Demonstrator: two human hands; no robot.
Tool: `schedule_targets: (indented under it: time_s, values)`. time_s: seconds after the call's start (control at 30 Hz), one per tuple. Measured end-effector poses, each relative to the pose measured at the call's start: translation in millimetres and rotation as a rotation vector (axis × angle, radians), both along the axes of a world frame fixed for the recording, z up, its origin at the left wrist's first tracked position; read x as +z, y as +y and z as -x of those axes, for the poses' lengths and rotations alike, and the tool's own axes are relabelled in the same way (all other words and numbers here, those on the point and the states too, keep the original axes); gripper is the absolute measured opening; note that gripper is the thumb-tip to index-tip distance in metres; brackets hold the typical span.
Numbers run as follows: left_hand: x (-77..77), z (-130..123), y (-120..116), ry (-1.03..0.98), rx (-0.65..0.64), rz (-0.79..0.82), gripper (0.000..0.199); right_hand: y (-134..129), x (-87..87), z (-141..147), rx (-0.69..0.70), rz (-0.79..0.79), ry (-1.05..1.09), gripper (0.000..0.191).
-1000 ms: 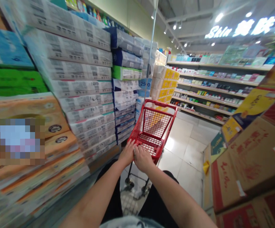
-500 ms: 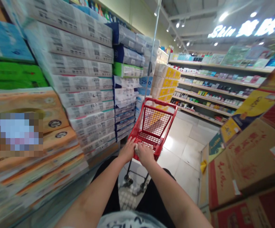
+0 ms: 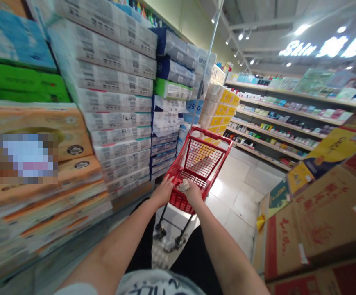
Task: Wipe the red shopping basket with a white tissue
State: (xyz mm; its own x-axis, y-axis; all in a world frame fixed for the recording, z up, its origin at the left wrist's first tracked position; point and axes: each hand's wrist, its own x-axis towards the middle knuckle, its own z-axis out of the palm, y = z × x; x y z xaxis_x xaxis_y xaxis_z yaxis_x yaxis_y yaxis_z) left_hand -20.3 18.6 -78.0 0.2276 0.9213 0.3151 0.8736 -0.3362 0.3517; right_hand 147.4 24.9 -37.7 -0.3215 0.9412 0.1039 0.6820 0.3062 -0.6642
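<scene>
A small red shopping cart (image 3: 209, 153) with a grid basket stands in front of me, on dark legs with casters. My left hand (image 3: 163, 192) is closed over the near left edge of its basket. Just to the right, my right hand (image 3: 193, 193) is curled around a crumpled off-white tissue (image 3: 184, 185), above the near part of the basket. Part of the tissue sticks out past the fingers on the left. My right hand partly hides the cart's near rim, so I cannot tell whether it touches it.
Tall stacks of wrapped paper packs (image 3: 116, 80) line the left, with orange packs (image 3: 42, 172) nearest me. Cardboard boxes (image 3: 322, 213) are piled on the right. A tiled floor (image 3: 241, 196) runs between them towards stocked shelves (image 3: 276, 112). A thin pole (image 3: 208, 57) rises behind the cart.
My right hand has shifted slightly right, away from my left hand, and more of the tissue shows. My left hand stays on the cart's edge. The view has turned a little left.
</scene>
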Motion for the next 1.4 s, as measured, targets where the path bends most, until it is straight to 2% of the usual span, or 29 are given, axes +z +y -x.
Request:
schedule_targets:
  time_s: [0.13, 0.2, 0.27, 0.4, 0.53, 0.7, 0.8, 0.97, 1.07, 1.17, 1.23, 1.33, 1.4]
  values:
    - [-2.6, -1.1, 3.0, -0.010, 0.006, 0.004, 0.042, -19.5, -11.6, 1.2, 0.138, -0.310, -0.359, 0.063]
    - [-2.4, 0.3, 2.9, -0.006, 0.003, 0.014, 0.047, -25.9, -14.0, 3.8, 0.178, -0.413, -0.432, 0.067]
    - [-0.9, 2.7, 1.1, -0.005, 0.003, 0.026, 0.049, -25.9, -12.8, 6.3, 0.193, -0.393, -0.410, 0.060]
    - [4.1, 6.7, -4.8, -0.016, 0.000, 0.033, 0.040, -8.5, -5.2, 11.0, 0.189, -0.161, -0.313, 0.041]
    - [5.8, 7.8, -7.2, -0.002, -0.018, 0.024, 0.034, 6.9, -2.4, 14.8, 0.180, -0.103, -0.312, 0.041]
    - [1.8, 9.5, -4.1, -0.020, -0.006, 0.006, 0.032, -15.3, -13.8, 13.9, 0.145, -0.216, -0.324, 0.032]
    - [1.1, 9.2, -3.6, -0.013, -0.011, 0.012, 0.029, -26.4, -18.4, 12.0, 0.154, -0.328, -0.360, 0.036]
    - [4.1, 3.7, -5.7, -0.012, -0.024, -0.002, 0.035, -12.3, -10.2, 8.1, -0.014, -0.227, -0.439, 0.035]
    - [4.5, 2.1, -5.6, 0.007, -0.021, 0.013, 0.035, -12.5, -15.2, 1.9, 0.045, -0.304, -0.448, 0.028]
    - [3.6, 2.1, -4.4, 0.034, -0.013, 0.011, 0.034, -19.4, -28.4, -3.0, 0.151, -0.481, -0.423, 0.032]
    - [3.2, 1.4, -3.8, 0.044, -0.013, -0.003, 0.035, -20.5, -34.4, -3.0, 0.088, -0.560, -0.378, 0.031]
    - [1.7, -0.3, -4.3, 0.056, -0.012, -0.018, 0.040, -17.5, -37.3, -0.3, -0.119, -0.503, -0.374, 0.035]
    - [-2.2, 0.0, -6.1, 0.076, -0.004, -0.046, 0.041, -17.2, -39.7, -0.4, -0.121, -0.519, -0.433, 0.030]
